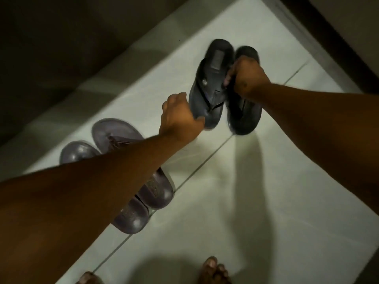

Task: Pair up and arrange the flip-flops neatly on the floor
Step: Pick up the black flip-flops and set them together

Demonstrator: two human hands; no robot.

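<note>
Head cam looks straight down at the white tile floor (266, 191), and I've got both hands on the dark pair. My left hand (178, 117) has its fingers curled around the toe end of the left dark flip-flop (211, 78), thumb side pressed onto its edge. My right hand (246, 78) is closed in a fist around the strap area of the right dark flip-flop (244, 115). Can't tell if either sole is flat on the tile or slightly lifted, the shot is blurry. The 2 sit side by side, touching, at about 12 o'clock from my feet.

The purple pair (114, 138) is at 10 o'clock, mostly hidden under my left forearm, lying just beside each other.

What could go wrong, as I see it: my forearm hangs right over the purple ones, so dragging my arm back low could knock that pair crooked. Also my 2 grips are at opposite ends, so if I let go unevenly the dark ones may splay apart at the heels. The tile looks glossy too, so a nudge could make them slide.
</note>
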